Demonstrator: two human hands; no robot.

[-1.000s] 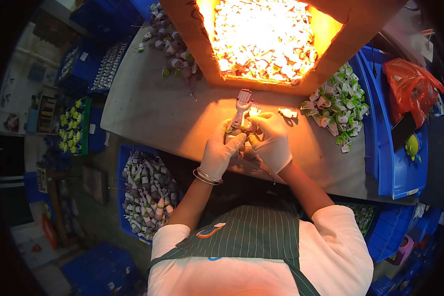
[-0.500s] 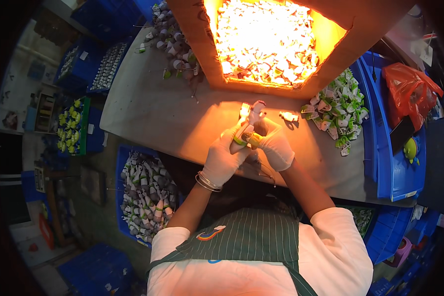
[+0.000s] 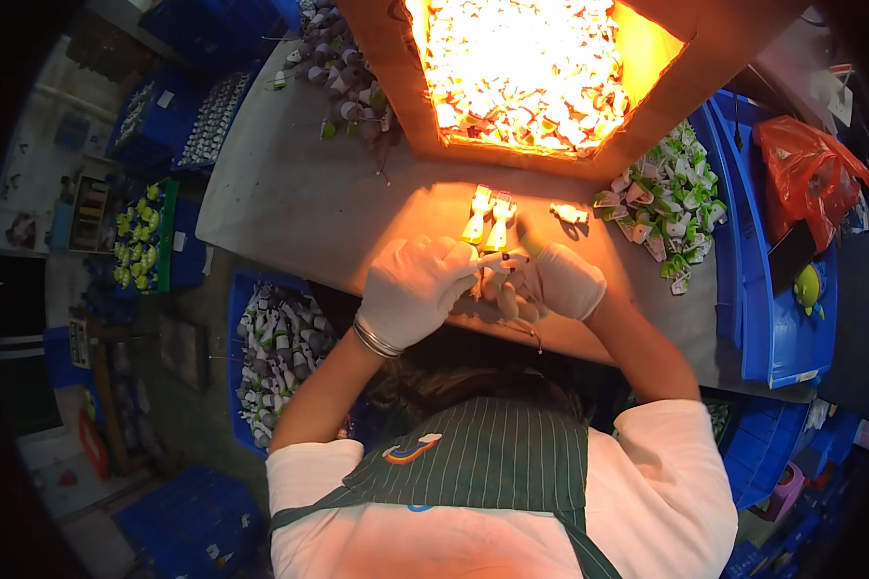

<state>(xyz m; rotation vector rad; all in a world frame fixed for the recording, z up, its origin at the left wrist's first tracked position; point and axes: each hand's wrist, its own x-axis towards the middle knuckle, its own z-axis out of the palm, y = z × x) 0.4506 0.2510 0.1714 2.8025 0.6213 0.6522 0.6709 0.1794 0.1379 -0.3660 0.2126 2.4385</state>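
My left hand (image 3: 410,289), in a white glove with bare fingertips, reaches right over the near edge of the table, fingers bent together. My right hand (image 3: 568,280), also gloved, is curled close beside it, and the fingertips of both nearly meet. Whatever lies between those fingertips is too small and blurred to name. Just under them is a little cluster of rounded beige-grey pieces (image 3: 514,301). Beyond my fingers, two small white-and-green plastic parts (image 3: 499,222) lie side by side in bright light. A similar small part (image 3: 570,213) lies alone to the right.
A lit cardboard box (image 3: 512,159) full of small parts stands at the back. White-and-green parts (image 3: 671,198) are heaped at right, by blue trays (image 3: 782,318) and a red plastic bag (image 3: 811,174). Grey-and-green parts (image 3: 343,82) lie back left; a blue crate (image 3: 246,425) stands below left.
My hands have drawn lower and apart, the left swinging left and the right moving right. Two white-and-green parts now show uncovered on the table, where my fingers were over them.
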